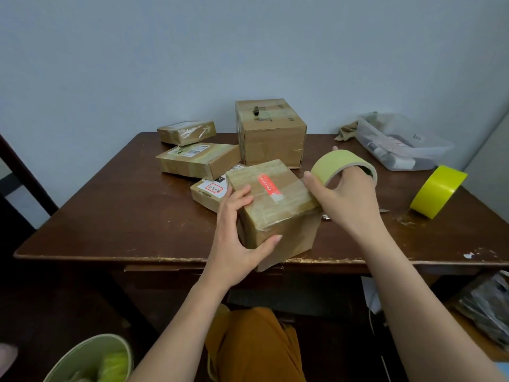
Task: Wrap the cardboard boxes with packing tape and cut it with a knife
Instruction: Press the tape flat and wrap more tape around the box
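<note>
The right hand (pixel 344 197) has its fingers hooked through the core of the tape roll (pixel 343 168), thumb against the upper right edge of the cardboard box (pixel 271 208). The roll thus sits just right of the box, so tape would likely run leftward across the top. The left hand (pixel 239 230) grips the box's near left corner, fingers spread, steadying it at the front edge of the table (pixel 124 216).
</note>
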`<state>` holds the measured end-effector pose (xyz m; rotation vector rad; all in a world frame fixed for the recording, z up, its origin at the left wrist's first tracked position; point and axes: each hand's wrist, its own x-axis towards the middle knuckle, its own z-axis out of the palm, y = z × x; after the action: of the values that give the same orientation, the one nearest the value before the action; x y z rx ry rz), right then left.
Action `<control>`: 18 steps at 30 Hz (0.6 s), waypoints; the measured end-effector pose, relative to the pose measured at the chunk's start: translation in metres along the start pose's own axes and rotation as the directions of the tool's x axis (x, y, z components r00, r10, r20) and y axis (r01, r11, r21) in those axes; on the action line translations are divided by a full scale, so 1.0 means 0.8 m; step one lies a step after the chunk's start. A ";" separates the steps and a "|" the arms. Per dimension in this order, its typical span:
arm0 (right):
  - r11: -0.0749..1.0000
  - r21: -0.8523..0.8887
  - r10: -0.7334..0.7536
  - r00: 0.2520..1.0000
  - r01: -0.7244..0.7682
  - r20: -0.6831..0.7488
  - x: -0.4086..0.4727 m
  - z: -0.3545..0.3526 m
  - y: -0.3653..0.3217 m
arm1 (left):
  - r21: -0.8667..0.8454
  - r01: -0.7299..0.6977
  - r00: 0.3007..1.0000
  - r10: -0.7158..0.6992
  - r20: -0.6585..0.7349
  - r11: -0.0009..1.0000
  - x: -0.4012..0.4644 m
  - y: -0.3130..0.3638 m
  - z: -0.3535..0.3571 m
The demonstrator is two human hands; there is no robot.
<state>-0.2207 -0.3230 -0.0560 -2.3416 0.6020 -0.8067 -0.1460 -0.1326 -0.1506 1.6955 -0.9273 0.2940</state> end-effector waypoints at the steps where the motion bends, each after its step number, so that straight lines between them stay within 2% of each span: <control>1: 1.000 -0.027 -0.006 1.000 0.006 0.003 -0.001 0.002 0.003 | -0.001 0.000 1.000 0.000 -0.002 1.000 0.000 0.000 0.000; 5: 1.000 0.024 -0.009 0.999 0.010 -0.046 -0.007 0.012 0.007 | 0.007 -0.012 1.000 0.012 -0.012 1.000 0.000 -0.001 0.001; 9: 0.989 0.137 0.066 0.998 -0.063 -0.012 -0.010 0.018 0.009 | 0.010 -0.014 1.000 0.014 -0.011 1.000 0.001 0.001 0.001; 18: 0.995 0.083 0.062 0.998 -0.059 -0.033 -0.014 0.026 0.017 | 0.005 -0.001 1.000 0.001 -0.008 1.000 0.000 0.001 0.002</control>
<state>-0.2179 -0.3187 -0.0827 -2.2287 0.6397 -0.8311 -0.1467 -0.1340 -0.1505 1.6973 -0.9223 0.3045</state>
